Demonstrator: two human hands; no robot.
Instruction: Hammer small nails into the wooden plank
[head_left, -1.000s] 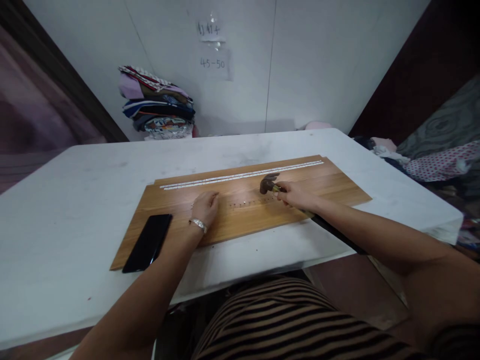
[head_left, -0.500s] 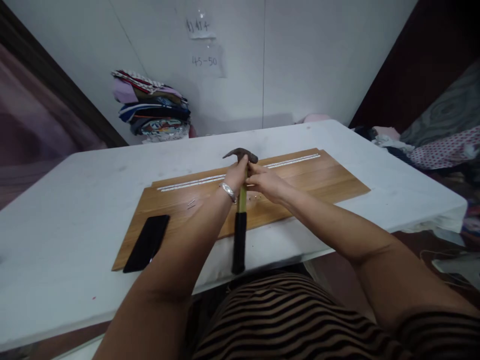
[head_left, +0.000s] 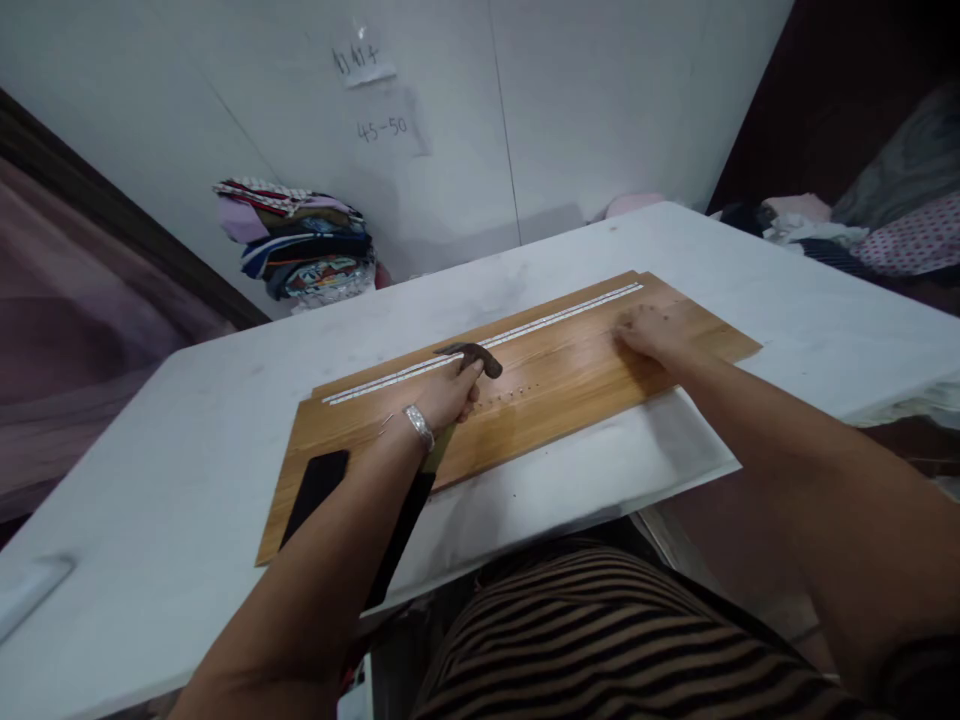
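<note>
My left hand is closed round a claw hammer just below its head. The hammer's dark grip slants down toward me, partly behind my left forearm. Under it lies a wood-grain board. A row of small nails stands in the board, to the right of my left hand. Farther right, my right hand is low over the board with its fingers bent down. Motion blurs those fingers, and I cannot tell whether they hold anything. Loose nails lie left of my bracelet.
Two pale marked strips run along the board's far side. A black phone lies on its left end, partly under my forearm. The board rests on a white table. Folded clothes are stacked at the back by the wall.
The hammer has passed from my right hand to my left, which has drawn back left with it. My right hand has let go and moved to the board's right part.
</note>
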